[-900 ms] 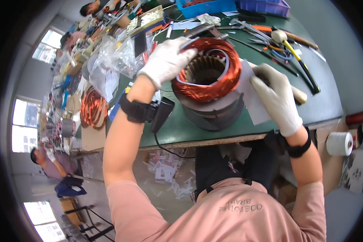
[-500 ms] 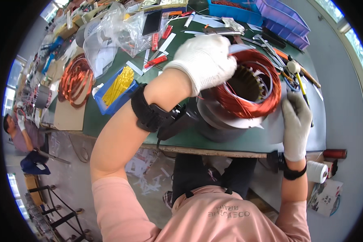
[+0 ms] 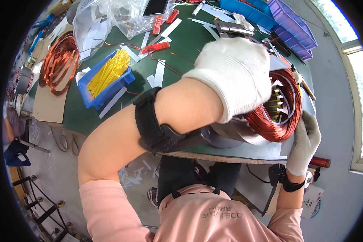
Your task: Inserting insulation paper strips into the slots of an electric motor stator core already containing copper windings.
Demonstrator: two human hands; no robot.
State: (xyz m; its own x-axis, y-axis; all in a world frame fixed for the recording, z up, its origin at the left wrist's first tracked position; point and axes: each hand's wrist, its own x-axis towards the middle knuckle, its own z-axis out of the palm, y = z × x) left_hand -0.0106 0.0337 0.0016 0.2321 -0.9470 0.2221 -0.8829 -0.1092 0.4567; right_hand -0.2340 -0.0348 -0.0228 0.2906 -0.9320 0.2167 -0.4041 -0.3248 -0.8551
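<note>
A motor stator [image 3: 276, 134] with thick red-brown copper windings around its end stands at the table's right front, its slotted bore lined with yellowish strips. My left hand [image 3: 238, 70], in a white knit glove, is curled over the far left side of the windings. Its fingertips are hidden behind the back of the hand, so what they hold does not show. My right hand [image 3: 305, 139], also gloved, lies against the right side of the windings, thumb and fingers extended. Beneath the windings, the grey round body [image 3: 224, 137] is partly covered by my left forearm.
A blue tray [image 3: 82, 86] of yellow sleeves and a copper wire coil [image 3: 54, 68] lie left. Red-handled cutters [image 3: 156, 47], paper strips [image 3: 160, 70] and a plastic bag [image 3: 121, 20] lie farther back. Blue bins [image 3: 246, 12] and purple bins [image 3: 290, 30] stand back right.
The view has shifted. My left hand has moved right across the windings and now covers their left part. My right hand has come against their right side. The stator appears farther right.
</note>
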